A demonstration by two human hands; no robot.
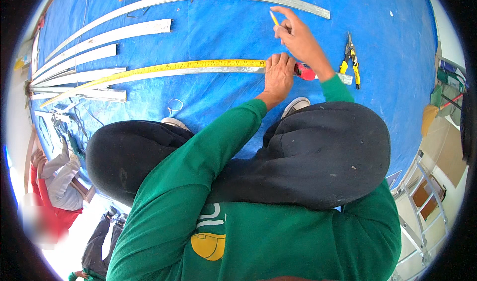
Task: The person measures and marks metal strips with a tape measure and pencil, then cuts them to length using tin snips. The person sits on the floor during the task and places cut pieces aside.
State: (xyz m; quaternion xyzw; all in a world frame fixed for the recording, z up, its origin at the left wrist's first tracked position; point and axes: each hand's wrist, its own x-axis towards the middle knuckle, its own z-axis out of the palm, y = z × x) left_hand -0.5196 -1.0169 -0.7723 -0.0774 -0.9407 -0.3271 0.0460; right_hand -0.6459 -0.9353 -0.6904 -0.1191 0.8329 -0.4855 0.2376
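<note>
A yellow tape measure (198,64) is stretched along a long metal strip (208,71) that lies across the blue sheet in front of me. My left hand (279,76) is closed over the tape and strip near the red tape case (304,71), its fingers bent across them. Just beyond it, my right hand (299,40) is raised and pinches a short yellow pencil (274,18) between thumb and index finger. To the right of the strip's end lie tin snips (351,61) with yellow and black handles.
Several metal strips (129,31) fan out on the blue sheet (397,47) at the left and far side, one long and bent-looking. Loose cables (82,119) lie at the left, where a person in red (54,201) sits. A metal ladder (422,206) stands at the lower right.
</note>
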